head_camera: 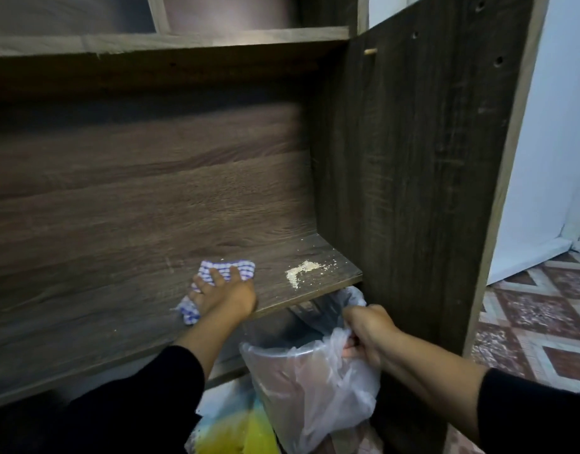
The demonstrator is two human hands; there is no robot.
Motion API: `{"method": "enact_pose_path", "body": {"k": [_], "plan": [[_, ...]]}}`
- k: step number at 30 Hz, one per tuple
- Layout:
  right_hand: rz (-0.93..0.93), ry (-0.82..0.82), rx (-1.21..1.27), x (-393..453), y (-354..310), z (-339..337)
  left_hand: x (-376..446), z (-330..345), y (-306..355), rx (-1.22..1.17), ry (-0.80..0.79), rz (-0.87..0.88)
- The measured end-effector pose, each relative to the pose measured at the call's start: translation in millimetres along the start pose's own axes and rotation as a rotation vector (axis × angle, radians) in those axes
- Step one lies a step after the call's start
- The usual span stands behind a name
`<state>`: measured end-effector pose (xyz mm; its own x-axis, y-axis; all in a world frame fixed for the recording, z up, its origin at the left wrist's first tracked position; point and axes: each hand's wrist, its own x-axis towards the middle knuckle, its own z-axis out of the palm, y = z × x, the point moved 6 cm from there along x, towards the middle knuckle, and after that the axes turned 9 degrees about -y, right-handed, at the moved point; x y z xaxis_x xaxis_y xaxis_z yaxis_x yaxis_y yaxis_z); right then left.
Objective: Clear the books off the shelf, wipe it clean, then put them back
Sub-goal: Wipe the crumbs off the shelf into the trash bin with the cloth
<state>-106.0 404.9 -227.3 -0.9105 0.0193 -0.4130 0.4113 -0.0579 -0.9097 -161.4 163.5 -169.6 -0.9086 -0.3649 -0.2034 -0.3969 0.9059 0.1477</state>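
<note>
Crumbs (303,270) lie near the bare shelf's (118,244) right front edge, so the left hand (224,291) presses a cloth (228,270) flat beside them while right-hand fingers (359,322) pinch a bin liner (301,371) open below, probably to catch them.

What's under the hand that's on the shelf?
A blue-and-white checked cloth lies under the left hand, pressed flat on the shelf. Its ends stick out past the fingers and by the wrist. The middle part is covered by the hand.

A home room — wooden bookshelf (151,208), patterned floor tiles (527,309).
</note>
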Motion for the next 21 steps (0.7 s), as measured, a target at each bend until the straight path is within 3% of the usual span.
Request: {"method": "enact_pose_path", "body": {"k": [14, 21], "plan": [[-0.008, 0.0, 0.022, -1, 8, -22, 21, 11, 125, 0.036, -0.037, 0.516], [-0.028, 0.006, 0.001, -13, 3, -24, -6, 16, 127, -0.05, -0.116, 0.789]]}}
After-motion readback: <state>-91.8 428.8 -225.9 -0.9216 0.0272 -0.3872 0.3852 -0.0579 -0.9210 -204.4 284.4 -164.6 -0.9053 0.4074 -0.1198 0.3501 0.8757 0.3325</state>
